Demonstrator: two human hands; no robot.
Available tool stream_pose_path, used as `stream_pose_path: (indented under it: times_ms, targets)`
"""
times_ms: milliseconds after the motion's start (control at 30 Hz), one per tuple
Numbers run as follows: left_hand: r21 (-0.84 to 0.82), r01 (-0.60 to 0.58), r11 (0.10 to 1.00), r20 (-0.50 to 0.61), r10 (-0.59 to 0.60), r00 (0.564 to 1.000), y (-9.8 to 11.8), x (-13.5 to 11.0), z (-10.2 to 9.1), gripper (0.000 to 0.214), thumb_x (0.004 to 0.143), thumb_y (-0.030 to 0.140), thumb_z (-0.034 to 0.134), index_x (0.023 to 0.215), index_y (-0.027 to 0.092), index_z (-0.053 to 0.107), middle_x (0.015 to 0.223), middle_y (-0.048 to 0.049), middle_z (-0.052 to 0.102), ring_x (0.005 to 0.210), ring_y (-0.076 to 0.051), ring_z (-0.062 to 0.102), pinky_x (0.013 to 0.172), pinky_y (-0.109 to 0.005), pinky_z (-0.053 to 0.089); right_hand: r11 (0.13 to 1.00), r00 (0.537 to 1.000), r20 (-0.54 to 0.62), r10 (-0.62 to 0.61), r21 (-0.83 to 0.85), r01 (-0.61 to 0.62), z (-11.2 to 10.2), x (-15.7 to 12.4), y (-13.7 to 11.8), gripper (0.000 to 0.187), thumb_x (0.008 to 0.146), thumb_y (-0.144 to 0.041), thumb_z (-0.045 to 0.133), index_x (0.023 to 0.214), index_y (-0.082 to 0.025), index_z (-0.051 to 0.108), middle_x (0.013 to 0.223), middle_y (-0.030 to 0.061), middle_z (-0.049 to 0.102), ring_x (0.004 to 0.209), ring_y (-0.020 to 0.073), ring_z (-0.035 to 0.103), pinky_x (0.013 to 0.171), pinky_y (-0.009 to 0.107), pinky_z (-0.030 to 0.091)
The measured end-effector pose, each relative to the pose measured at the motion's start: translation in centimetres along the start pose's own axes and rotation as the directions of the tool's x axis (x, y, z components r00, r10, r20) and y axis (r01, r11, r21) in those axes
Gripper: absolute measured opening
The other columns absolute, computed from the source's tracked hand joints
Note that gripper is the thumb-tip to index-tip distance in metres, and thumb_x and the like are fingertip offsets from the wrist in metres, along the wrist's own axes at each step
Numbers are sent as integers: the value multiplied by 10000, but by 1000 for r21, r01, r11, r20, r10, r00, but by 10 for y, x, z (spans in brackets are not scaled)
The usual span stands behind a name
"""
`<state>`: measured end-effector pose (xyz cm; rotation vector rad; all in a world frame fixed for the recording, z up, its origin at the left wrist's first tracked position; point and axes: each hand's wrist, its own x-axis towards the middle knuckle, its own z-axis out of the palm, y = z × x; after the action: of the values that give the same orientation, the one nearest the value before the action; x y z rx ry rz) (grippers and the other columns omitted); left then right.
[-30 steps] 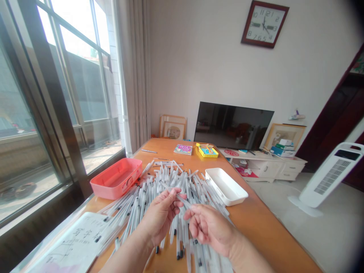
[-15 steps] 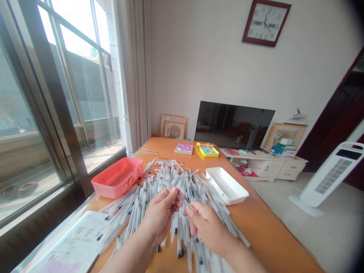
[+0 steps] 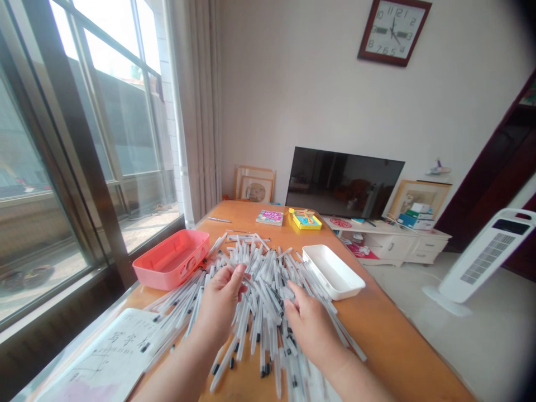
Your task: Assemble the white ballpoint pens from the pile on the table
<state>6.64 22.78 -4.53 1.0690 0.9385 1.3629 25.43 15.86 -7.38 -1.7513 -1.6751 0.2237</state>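
Observation:
A big heap of clear plastic pens [image 3: 264,296], several with black ends, is spread over the wooden table [image 3: 377,335]. My left hand [image 3: 223,293] is closed above the left of the heap, thumb pressed to fingers on a slim pen whose ends stick out on both sides. To its right, my right hand [image 3: 309,315] pinches a small clear piece [image 3: 288,293] that looks like a pen cap. A gap separates the two hands, and pens lie under both of them.
An open red plastic box [image 3: 171,262] stands left of the heap, a white tray [image 3: 335,273] right of it. A notebook [image 3: 100,352] lies front left. Farther back are a small book [image 3: 269,218], a yellow box [image 3: 307,222] and a lone pen [image 3: 219,220].
My hands, close together over the pens before, have moved apart: the left one to the left, the right one slightly to the right. More of the heap's middle shows between them.

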Motion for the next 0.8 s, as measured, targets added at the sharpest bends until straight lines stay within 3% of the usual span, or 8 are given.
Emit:
stream_pose_path:
  times_ms: [67,167,300,433,567,700,800]
  targets:
    - [115,-54,992,1,55,999,-1,-5,4,312,780,477,729,866,179,692,706,-9,652,550,-108,527,511,-208,371,998,999,-34,27,59,-25,-2,2,1,416,955,-367,458,1315,-199,580,772,53,678,680,216,606,628,298,399]
    - [230,-167,959,54,159,986,0,-12,8,225,790,416,730,894,217,714,674,-4,616,582,-147,563,571,-229,412,968,998,-57,36,250,-20,-11,1,-8,305,963,-416,476,1109,-225,663,743,32,658,686,202,590,632,292,407]
    - [298,-333,894,179,291,940,1,-20,11,149,764,336,757,899,274,758,840,-59,642,788,-219,599,734,-261,456,866,997,28,68,495,-73,-23,-2,-25,366,979,-518,447,867,-221,629,689,3,617,613,156,538,589,265,399]
    - [444,-390,807,276,291,916,-3,-23,10,198,824,326,686,1007,327,762,943,-72,654,839,-229,603,785,-268,444,774,988,107,112,614,-154,-27,-3,-30,469,988,-597,372,844,-209,592,621,-18,578,511,121,473,561,261,402]
    - [518,-417,747,326,278,904,-7,-24,9,242,864,324,641,1080,342,750,968,-73,656,808,-216,601,772,-266,430,774,981,165,98,607,-180,-23,-2,-25,490,980,-610,390,784,-200,576,557,-31,526,515,117,465,559,255,389]
    - [501,-431,751,289,325,901,-7,-27,11,325,843,322,680,1165,351,706,1130,-77,637,989,-250,607,868,-297,436,760,976,171,137,613,-214,-17,0,-20,467,972,-601,425,782,-199,567,564,-34,527,511,108,445,531,243,365]
    - [422,-390,818,171,350,921,-7,-29,15,385,786,348,751,1161,304,676,1149,-76,614,990,-234,599,861,-301,457,682,965,151,215,684,-259,-16,1,-20,470,956,-617,444,772,-196,548,574,-37,522,489,94,409,499,229,339]
